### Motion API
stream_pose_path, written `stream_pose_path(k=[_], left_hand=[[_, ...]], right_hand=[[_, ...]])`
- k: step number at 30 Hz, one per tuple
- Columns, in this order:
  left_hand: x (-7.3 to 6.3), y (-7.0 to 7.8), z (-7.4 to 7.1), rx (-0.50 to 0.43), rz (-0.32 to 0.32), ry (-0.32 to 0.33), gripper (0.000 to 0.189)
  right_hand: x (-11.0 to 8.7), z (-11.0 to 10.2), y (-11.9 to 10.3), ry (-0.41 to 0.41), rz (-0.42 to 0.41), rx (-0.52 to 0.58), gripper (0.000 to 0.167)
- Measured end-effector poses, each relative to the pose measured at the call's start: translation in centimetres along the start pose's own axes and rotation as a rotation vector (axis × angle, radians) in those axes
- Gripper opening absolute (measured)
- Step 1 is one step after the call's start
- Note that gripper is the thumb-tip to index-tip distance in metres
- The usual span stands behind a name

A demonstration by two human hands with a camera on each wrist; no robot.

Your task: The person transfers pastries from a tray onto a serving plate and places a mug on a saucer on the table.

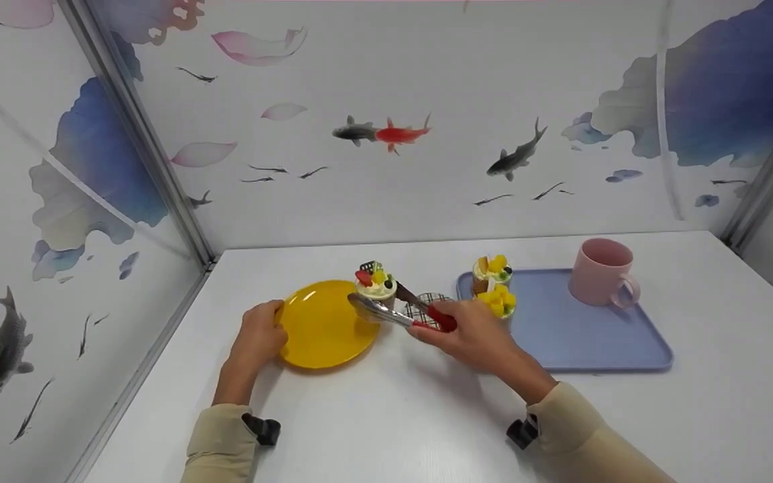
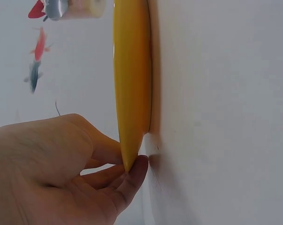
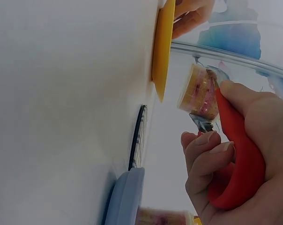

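My right hand grips red-handled metal tongs. Between the tongs' tips hangs a small dessert cup topped with cream, strawberry and yellow fruit. In the right wrist view the cup is tilted and shows pink and tan layers through its clear side. It hangs above the right edge of a round yellow plate. At the plate's left rim, my left hand pinches the edge between thumb and fingers. The left wrist view has the fingers under the rim of the plate.
A black wire rack lies right of the plate, partly behind the tongs. Farther right is a blue-grey tray bearing a pink mug and two more fruit-topped cups at its left edge. Patterned wall panels enclose the white table.
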State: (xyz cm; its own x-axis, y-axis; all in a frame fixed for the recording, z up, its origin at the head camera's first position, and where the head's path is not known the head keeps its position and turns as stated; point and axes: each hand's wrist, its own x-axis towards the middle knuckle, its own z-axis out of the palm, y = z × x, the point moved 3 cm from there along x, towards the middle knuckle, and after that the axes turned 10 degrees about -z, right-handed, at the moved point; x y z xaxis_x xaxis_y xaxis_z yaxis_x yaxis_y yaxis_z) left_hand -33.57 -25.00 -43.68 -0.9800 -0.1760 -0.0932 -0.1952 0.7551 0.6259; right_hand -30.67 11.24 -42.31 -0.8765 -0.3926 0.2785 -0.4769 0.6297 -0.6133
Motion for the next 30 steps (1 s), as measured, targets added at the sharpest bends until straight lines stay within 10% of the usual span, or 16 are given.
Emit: stream_pose_path(k=[30], left_hand=[[0.0,-0.1,0.0,0.006,-0.033,-0.019,0.060]], right_hand=[[3.5,3.9,-1.4,-0.086,0.005,0.059,0.054]])
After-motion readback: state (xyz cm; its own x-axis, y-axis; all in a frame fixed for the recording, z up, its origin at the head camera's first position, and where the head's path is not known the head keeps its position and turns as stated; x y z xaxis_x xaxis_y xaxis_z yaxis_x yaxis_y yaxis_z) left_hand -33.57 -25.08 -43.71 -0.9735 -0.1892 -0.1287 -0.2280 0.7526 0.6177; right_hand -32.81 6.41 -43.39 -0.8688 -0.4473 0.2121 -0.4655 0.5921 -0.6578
